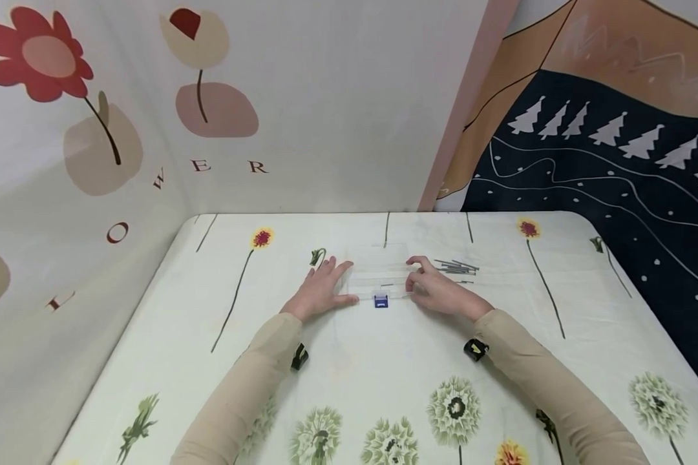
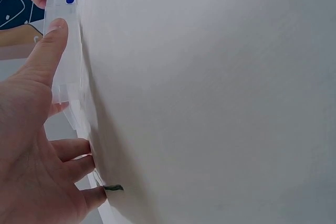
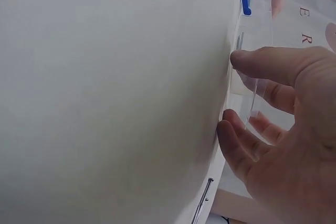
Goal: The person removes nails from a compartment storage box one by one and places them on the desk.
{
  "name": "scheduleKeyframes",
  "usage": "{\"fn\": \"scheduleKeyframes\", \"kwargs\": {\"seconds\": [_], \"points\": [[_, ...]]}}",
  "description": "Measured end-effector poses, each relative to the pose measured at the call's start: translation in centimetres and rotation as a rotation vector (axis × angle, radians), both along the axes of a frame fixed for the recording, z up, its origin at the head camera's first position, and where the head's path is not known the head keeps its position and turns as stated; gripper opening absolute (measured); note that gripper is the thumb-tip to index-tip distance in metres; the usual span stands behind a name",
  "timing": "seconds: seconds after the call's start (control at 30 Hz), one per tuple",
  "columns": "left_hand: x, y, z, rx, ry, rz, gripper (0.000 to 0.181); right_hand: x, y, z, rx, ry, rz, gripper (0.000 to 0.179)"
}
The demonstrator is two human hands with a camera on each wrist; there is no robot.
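A clear plastic box lies on the table between both hands, with a blue latch at its front. Behind its front part another transparent panel, apparently the raised lid, spreads toward the back. A thin nail shows in the box. My left hand spans the box's left end with spread, straight fingers; its thumb lies along the front side. At the right end, my right hand holds the box with bent thumb and fingers. Its exact contact is partly hidden.
Several loose nails lie on the table just beyond the right hand. A flower-printed cloth covers the table. Printed curtains hang along the back and left, and a dark patterned cloth hangs at the right.
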State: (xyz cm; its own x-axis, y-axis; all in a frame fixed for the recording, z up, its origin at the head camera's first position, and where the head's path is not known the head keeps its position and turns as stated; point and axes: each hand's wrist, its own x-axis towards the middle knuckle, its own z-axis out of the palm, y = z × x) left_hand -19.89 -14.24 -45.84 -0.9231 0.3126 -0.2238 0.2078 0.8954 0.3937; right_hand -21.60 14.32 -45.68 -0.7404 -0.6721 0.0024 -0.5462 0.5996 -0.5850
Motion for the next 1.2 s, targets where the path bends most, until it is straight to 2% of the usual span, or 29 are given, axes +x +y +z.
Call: {"fn": "scheduleKeyframes", "kwargs": {"seconds": [0.37,0.77,0.9,1.07,1.2], "points": [[-0.1,0.0,0.3,-0.006,0.006,-0.003,0.087,0.1,-0.6,0.6,0.053,0.131,-0.069,0.006],[-0.1,0.1,0.4,-0.006,0.004,0.001,0.086,0.3,-1.0,0.4,0.098,0.120,-0.045,0.008],[0.0,0.2,0.4,-0.003,-0.002,-0.002,0.086,0.3,-0.7,-0.1,0.044,0.067,-0.037,0.007],[-0.1,0.2,0.1,-0.008,-0.006,0.000,0.086,0.1,0.0,-0.5,-0.104,-0.059,-0.043,0.008],[-0.1,0.1,0.0,-0.010,-0.004,0.004,0.086,-0.1,0.1,-0.6,-0.180,-0.094,-0.060,0.006]]}}
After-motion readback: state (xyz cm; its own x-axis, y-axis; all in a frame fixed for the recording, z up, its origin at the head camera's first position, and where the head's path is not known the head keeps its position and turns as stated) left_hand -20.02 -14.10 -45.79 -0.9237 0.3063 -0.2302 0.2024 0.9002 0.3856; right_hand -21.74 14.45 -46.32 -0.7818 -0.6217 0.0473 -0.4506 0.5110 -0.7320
